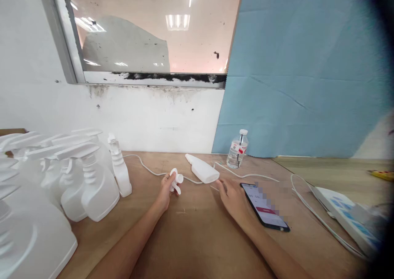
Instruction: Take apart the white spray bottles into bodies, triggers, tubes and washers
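My left hand (168, 188) is closed around a white trigger spray head (176, 180), its round collar turned to the right. Just right of it, an empty-looking white plastic bottle (203, 169) lies on its side, neck pointing to the back left. My right hand (233, 197) is beside the bottle's base, fingers apart; whether they touch the base is unclear. A short, thin pale strip (214, 188) shows by the right fingertips, too small to identify. On the left stand several white spray bottles (100, 197) with trigger heads fitted; a slim one (119, 168) is nearest my left hand.
A phone (266, 209) lies right of my right hand. Behind it stands a clear water bottle (237, 149). A white cable (252, 175) runs along the table to a power strip (344, 217) at the right. A wall with a window (154, 78) bounds the back.
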Motion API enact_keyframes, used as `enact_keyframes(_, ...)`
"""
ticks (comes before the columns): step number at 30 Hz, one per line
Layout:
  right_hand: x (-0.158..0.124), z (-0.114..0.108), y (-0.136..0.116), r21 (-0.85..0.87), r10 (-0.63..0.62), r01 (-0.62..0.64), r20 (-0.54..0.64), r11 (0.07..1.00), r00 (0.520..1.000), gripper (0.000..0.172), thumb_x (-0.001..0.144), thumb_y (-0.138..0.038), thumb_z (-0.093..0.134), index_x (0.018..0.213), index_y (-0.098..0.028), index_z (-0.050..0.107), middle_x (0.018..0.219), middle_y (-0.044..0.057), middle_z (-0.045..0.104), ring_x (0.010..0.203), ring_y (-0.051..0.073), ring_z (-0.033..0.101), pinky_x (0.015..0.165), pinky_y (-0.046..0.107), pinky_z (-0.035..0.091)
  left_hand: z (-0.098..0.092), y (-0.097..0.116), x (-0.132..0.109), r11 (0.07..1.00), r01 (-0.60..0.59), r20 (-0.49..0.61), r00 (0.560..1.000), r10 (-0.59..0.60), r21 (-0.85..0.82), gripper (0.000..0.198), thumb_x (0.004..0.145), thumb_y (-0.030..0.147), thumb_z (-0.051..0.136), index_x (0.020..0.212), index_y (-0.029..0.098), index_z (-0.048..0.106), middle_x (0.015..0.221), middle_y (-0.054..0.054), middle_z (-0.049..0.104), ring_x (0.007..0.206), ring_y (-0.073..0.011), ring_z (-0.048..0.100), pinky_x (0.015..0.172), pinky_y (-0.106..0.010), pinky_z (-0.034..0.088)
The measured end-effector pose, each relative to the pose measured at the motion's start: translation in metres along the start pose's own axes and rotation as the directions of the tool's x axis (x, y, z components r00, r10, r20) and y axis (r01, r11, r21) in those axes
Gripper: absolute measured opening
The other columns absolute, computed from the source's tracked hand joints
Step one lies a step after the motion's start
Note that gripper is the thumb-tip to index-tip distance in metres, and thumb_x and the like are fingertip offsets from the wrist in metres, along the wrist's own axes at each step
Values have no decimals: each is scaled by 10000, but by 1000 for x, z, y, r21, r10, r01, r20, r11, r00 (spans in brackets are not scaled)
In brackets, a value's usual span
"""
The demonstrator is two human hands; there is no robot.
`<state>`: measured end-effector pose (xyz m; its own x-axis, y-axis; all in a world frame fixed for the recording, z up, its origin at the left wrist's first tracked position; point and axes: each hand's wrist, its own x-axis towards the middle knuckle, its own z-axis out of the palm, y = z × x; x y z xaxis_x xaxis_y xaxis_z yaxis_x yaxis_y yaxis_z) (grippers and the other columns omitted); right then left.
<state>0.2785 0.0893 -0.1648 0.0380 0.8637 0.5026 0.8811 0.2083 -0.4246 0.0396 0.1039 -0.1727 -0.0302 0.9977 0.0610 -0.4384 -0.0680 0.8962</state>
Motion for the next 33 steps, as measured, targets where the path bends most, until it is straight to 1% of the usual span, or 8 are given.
enact_keyframes(3, 2, 0, 14, -88, 80, -82, -26, 993, 996, 253, 856, -239, 472, 1037, -142, 618, 1093, 187, 624, 1076, 354, 512, 868, 465, 349, 1, 1, -2, 999, 27, 27, 999, -26, -29, 476, 646, 592, 687, 779, 164, 527, 600, 42, 537, 447, -67, 484, 400, -173, 324)
enact_keyframes(6, 0, 5, 24, -103, 139, -140, -21, 985, 990, 218, 790, -174, 532, 978, -127, 633, 1031, 199, 638, 1027, 369, 544, 870, 517, 336, 1, 1, -3, 995, 86, 81, 993, -82, -42, 466, 644, 588, 691, 732, 155, 542, 518, 53, 483, 389, -56, 411, 370, -177, 273)
enact_keyframes(11, 3, 2, 26, 67, 126, -125, -17, 990, 992, 276, 812, -156, 453, 1030, -154, 622, 1025, 161, 651, 1008, 321, 575, 908, 494, 336, -1, 6, -2, 980, 195, 172, 968, -185, -44, 527, 724, 707, 486, 647, 186, 468, 430, 50, 413, 364, -85, 375, 360, -201, 288)
enact_keyframes(15, 4, -6, 7, 335, 63, -56, -9, 941, 998, 315, 871, -238, 364, 1062, -187, 610, 1112, 109, 628, 1048, 259, 559, 895, 386, 395, 0, 3, -1, 977, 211, 186, 960, -209, 8, 548, 790, 707, 381, 615, 192, 441, 397, 54, 378, 335, -89, 352, 337, -209, 265)
enact_keyframes(20, -11, 5, -30, 684, 23, -61, 65, 727, 998, 350, 890, -394, 432, 1171, -195, 497, 893, 44, 629, 709, 178, 569, 625, 279, 441, 1, -11, 1, 978, 169, 105, 978, -182, 123, 463, 912, 547, 400, 761, 135, 546, 530, 60, 466, 384, -54, 395, 386, -189, 338)
enact_keyframes(23, -25, 13, -45, 743, -13, -50, 79, 667, 997, 243, 869, -443, 511, 860, -203, 547, 695, -12, 518, 626, 146, 479, 578, 249, 370, 0, -15, 3, 965, 157, 57, 983, -172, 209, 357, 920, 451, 469, 868, 117, 583, 657, 31, 548, 478, -61, 482, 459, -199, 427)
enact_keyframes(25, -33, 12, -52, 763, -48, -37, 88, 645, 995, 311, 893, -451, 477, 717, -199, 524, 659, -18, 469, 646, 145, 461, 602, 252, 350, 0, -16, 4, 952, 159, 40, 984, -175, 262, 317, 918, 417, 490, 900, 116, 588, 708, 15, 576, 522, -71, 519, 488, -209, 456)
enact_keyframes(33, -46, 2, -63, 807, -137, -35, 142, 589, 980, 170, 865, -380, 562, 891, -212, 552, 699, -27, 497, 630, 134, 460, 579, 239, 337, 4, -14, 1, 915, 151, 41, 983, -180, 374, 369, 923, 455, 462, 821, 120, 577, 586, 54, 508, 410, -43, 418, 406, -179, 379)
